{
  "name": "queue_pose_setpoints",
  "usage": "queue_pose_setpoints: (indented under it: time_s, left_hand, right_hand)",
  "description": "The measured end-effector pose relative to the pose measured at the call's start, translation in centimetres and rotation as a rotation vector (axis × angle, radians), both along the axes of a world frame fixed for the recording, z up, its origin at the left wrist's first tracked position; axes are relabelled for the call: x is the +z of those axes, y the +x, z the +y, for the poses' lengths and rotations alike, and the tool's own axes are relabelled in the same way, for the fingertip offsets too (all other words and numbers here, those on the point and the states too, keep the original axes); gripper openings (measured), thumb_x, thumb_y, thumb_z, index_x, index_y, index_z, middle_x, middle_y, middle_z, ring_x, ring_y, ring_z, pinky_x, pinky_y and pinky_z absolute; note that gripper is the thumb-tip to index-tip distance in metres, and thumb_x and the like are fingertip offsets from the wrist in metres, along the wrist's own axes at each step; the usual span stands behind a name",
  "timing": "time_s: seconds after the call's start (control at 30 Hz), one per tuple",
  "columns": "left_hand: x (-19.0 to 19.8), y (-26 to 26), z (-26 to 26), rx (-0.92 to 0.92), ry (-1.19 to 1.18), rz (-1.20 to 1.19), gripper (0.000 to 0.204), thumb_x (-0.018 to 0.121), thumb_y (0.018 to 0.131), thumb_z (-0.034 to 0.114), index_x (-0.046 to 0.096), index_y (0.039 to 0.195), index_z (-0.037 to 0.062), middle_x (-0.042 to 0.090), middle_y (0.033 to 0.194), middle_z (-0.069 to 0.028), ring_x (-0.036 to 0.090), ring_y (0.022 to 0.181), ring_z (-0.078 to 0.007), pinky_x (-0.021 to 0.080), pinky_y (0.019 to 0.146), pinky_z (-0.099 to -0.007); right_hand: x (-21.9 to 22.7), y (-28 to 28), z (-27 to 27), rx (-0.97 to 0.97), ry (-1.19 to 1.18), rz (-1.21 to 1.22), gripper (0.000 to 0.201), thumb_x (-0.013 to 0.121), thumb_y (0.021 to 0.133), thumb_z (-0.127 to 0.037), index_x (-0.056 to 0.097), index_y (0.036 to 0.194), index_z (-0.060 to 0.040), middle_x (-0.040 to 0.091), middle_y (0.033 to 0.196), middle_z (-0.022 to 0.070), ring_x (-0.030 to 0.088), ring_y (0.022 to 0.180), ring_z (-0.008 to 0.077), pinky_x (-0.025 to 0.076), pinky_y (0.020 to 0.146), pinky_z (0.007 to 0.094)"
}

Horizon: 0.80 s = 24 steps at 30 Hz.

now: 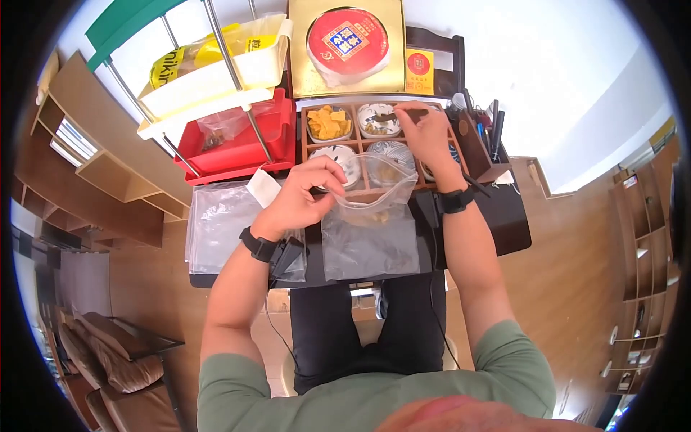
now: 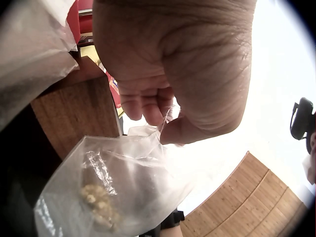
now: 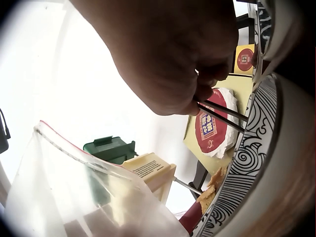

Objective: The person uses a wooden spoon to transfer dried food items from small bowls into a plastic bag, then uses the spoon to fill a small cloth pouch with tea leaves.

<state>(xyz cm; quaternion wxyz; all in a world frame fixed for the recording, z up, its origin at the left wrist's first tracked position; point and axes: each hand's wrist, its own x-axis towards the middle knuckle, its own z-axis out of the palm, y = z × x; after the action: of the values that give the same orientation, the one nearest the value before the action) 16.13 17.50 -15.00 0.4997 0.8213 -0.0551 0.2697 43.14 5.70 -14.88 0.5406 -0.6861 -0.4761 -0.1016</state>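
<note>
My left hand (image 1: 306, 191) pinches the rim of a clear zip bag (image 2: 133, 163) between thumb and fingers. Pale yellow-brown pieces (image 2: 101, 205) lie low inside it, and its mouth gapes beside the bowls. With my right hand (image 1: 430, 137) I grip dark tongs (image 3: 222, 116), whose two thin prongs reach over the rim of a patterned bowl (image 1: 371, 129) in the back row. A divided wooden box (image 1: 355, 121) holds the bowls. Yellow chips (image 1: 330, 124) fill the back-left bowl. In front stand a white bowl (image 1: 338, 155) and a blue-lined bowl (image 1: 392, 153), partly covered by the bag.
Flat clear bags (image 1: 223, 223) lie at the table's left, another (image 1: 371, 252) at the front edge. A rack with a red tray (image 1: 237, 137) and a cream tray (image 1: 216, 79) stands back left. Behind is a gold box (image 1: 299, 50); a pen holder (image 1: 479, 144) stands right.
</note>
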Motion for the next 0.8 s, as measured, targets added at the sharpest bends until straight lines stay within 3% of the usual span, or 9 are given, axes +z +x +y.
queue_pose_setpoints:
  time_s: [0.13,0.2,0.3,0.4,0.43,0.53,0.6,0.73,0.8]
  left_hand:
    - [0.3,0.0,0.3,-0.009,-0.019,0.022,0.023,0.058,0.072,-0.013,0.070,0.084,0.0031,0.065,0.100,-0.0065,0.062,0.092,-0.0198,0.049,0.079,-0.0293]
    - [0.3,0.0,0.1,-0.003,-0.006,0.026,0.023,0.059,0.072,-0.013,0.069,0.084,0.0032,0.064,0.100,-0.0064,0.062,0.092,-0.0198,0.049,0.079,-0.0294]
    - [0.3,0.0,0.3,-0.005,0.009,0.009,0.023,0.059,0.072,-0.013,0.069,0.084,0.0035,0.064,0.099,-0.0061,0.063,0.091,-0.0200,0.049,0.079,-0.0296]
    - [-0.1,0.2,0.5,-0.016,0.025,-0.038,0.018,0.065,0.077,-0.012,0.068,0.083,0.0041,0.064,0.099,-0.0060,0.060,0.086,-0.0145,0.047,0.072,-0.0257]
    - [-0.1,0.3,0.4,-0.015,0.030,-0.045,0.018,0.064,0.077,-0.012,0.068,0.083,0.0041,0.064,0.100,-0.0062,0.060,0.086,-0.0144,0.047,0.072,-0.0257]
    - [-0.1,0.3,0.4,-0.007,0.029,-0.032,0.018,0.064,0.077,-0.013,0.068,0.082,0.0040,0.064,0.100,-0.0061,0.060,0.086,-0.0143,0.047,0.071,-0.0257]
    - [0.2,0.0,0.2,-0.002,0.018,-0.001,0.021,0.062,0.074,-0.013,0.069,0.083,0.0042,0.065,0.099,-0.0056,0.061,0.089,-0.0168,0.048,0.075,-0.0275]
    - [0.3,0.1,0.2,0.009,0.014,0.012,0.024,0.060,0.072,-0.014,0.070,0.083,0.0046,0.065,0.098,-0.0052,0.063,0.091,-0.0194,0.049,0.077,-0.0296]
    - [0.3,0.1,0.1,0.006,0.006,0.011,0.024,0.060,0.072,-0.014,0.070,0.083,0.0044,0.065,0.098,-0.0053,0.063,0.091,-0.0194,0.049,0.078,-0.0297]
  right_hand:
    - [1.8,0.3,-1.0,0.063,0.104,0.218,0.019,0.075,0.089,-0.014,0.074,0.100,0.0018,0.073,0.077,0.0062,0.061,0.062,0.0107,0.049,0.059,0.0304]
    - [3.8,0.3,-2.8,0.258,0.084,0.639,0.014,0.073,0.092,-0.012,0.075,0.098,0.0013,0.066,0.079,0.0008,0.056,0.069,0.0065,0.043,0.059,0.0249]
    - [4.7,0.8,-4.2,0.761,0.212,0.797,0.011,0.072,0.093,-0.009,0.073,0.099,0.0006,0.063,0.079,0.0016,0.055,0.072,0.0081,0.042,0.062,0.0237]
    - [5.5,-0.1,-5.3,0.943,0.019,0.567,0.009,0.072,0.092,-0.007,0.073,0.098,0.0002,0.064,0.081,0.0009,0.055,0.075,0.0080,0.042,0.063,0.0231]
    - [5.9,-0.9,-5.6,0.875,-0.085,0.458,0.009,0.074,0.091,-0.009,0.074,0.096,-0.0009,0.064,0.080,-0.0004,0.055,0.074,0.0069,0.043,0.063,0.0224]
    - [6.4,-1.0,-5.8,0.908,-0.347,0.569,0.011,0.075,0.090,-0.011,0.074,0.095,-0.0014,0.065,0.079,-0.0011,0.055,0.073,0.0050,0.043,0.063,0.0219]
    - [6.2,-0.9,-5.7,0.868,-0.349,0.589,0.013,0.076,0.090,-0.014,0.074,0.094,-0.0019,0.064,0.076,-0.0022,0.054,0.068,0.0044,0.042,0.061,0.0214]
    - [4.4,0.2,-4.0,0.859,-0.121,0.748,0.017,0.077,0.091,-0.017,0.074,0.096,-0.0018,0.061,0.071,-0.0036,0.049,0.060,0.0050,0.038,0.054,0.0212]
    - [4.1,0.4,-2.8,0.635,0.141,0.805,0.016,0.077,0.091,-0.017,0.074,0.097,-0.0019,0.061,0.070,-0.0038,0.050,0.059,0.0043,0.038,0.053,0.0209]
